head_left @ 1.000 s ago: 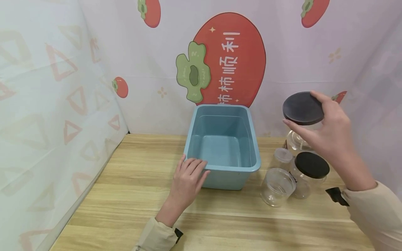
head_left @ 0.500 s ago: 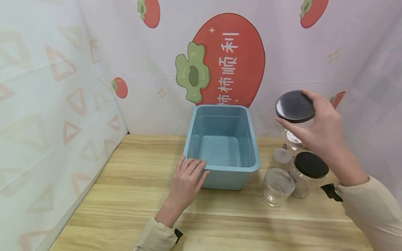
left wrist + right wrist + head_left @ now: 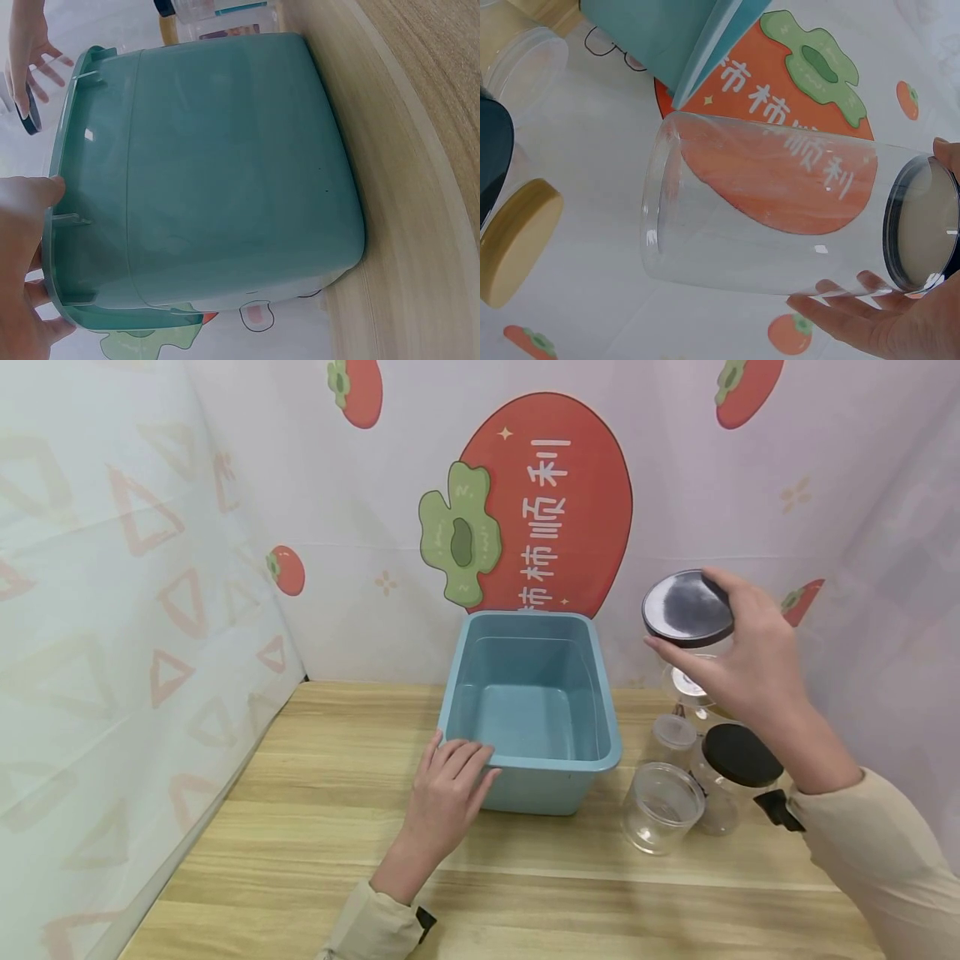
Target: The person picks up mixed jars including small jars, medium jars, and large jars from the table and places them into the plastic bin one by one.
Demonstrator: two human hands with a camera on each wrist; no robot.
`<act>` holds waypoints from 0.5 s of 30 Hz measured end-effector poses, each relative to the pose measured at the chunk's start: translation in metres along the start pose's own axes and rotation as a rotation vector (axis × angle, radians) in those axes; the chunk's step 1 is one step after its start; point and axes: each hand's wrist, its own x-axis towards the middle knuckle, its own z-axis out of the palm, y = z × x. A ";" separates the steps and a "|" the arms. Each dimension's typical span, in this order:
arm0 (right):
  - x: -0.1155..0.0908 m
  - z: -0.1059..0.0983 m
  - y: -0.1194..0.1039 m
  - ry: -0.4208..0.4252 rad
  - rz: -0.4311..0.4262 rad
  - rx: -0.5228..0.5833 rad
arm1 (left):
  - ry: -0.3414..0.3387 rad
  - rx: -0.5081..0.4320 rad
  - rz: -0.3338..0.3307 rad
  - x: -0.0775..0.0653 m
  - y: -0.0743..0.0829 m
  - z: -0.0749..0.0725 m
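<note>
My right hand (image 3: 757,668) grips a clear jar (image 3: 780,210) by its black lid (image 3: 686,606), with thumb and fingers on either side of the lid. The jar hangs in the air above several other jars, right of the blue-green plastic bin (image 3: 540,789). Through its clear wall the backdrop shows in the right wrist view, and nothing is visible inside. At the bin's front left corner, my left hand (image 3: 446,789) holds the rim. The left wrist view shows the thumb outside and fingers curled over the edge. The bin's visible floor is bare.
Below the lifted jar stand a black-lidded jar (image 3: 742,754), a small jar with a translucent lid (image 3: 675,732) and a wide clear jar (image 3: 663,810). A gold lid (image 3: 521,244) appears in the right wrist view. A printed cloth (image 3: 360,468) hangs behind the wooden table (image 3: 300,827).
My right hand has carried the jar leftward and slightly up, closer to the bin. The left hand and the bin have stayed in place.
</note>
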 end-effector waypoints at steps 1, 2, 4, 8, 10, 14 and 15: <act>0.000 0.000 -0.001 -0.003 0.000 0.000 | 0.002 -0.001 0.001 0.000 0.000 0.000; 0.001 0.001 -0.001 -0.005 -0.002 0.001 | 0.004 -0.001 0.001 0.000 0.000 0.000; 0.002 0.002 -0.002 -0.010 -0.002 0.004 | 0.006 0.001 0.003 0.000 0.000 0.000; 0.004 0.005 -0.003 -0.017 -0.003 0.013 | 0.005 0.005 0.004 0.000 0.000 -0.001; 0.005 0.006 -0.003 -0.019 -0.003 0.013 | 0.004 0.004 0.003 0.000 0.000 -0.001; 0.006 0.008 -0.004 -0.026 -0.003 0.005 | 0.002 0.005 0.002 0.000 0.000 0.000; 0.006 0.008 -0.004 -0.029 -0.002 0.001 | 0.002 0.006 0.002 -0.001 -0.001 0.000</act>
